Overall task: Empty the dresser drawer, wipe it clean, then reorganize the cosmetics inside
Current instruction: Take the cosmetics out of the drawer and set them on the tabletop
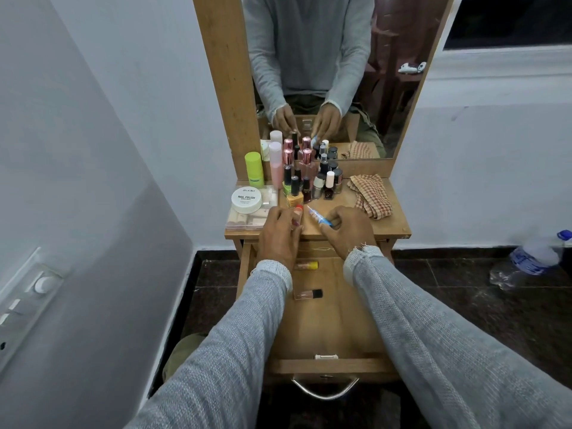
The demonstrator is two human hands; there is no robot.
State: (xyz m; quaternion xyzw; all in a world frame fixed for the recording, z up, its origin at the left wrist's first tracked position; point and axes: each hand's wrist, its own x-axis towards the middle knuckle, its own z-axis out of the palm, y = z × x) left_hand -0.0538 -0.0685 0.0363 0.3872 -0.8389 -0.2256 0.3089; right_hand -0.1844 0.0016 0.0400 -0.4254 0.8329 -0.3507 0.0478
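The wooden drawer (328,332) stands pulled out below the dresser top (399,224). Two small bottles lie inside it, one with a yellow cap (307,265) and one with a black cap (308,294). My left hand (278,235) holds a small item with a red tip (299,209) over the dresser's front edge. My right hand (349,230) pinches a thin blue and white tube (318,217) with a pointed nozzle. Several nail polish bottles (312,184) crowd the back of the top.
A white nail polish remover jar (246,199) sits on a clear box (247,218) at the left, beside a green tube (254,169) and a pink bottle (276,165). A checked cloth (371,195) lies at the right. A plastic water bottle (532,258) lies on the floor.
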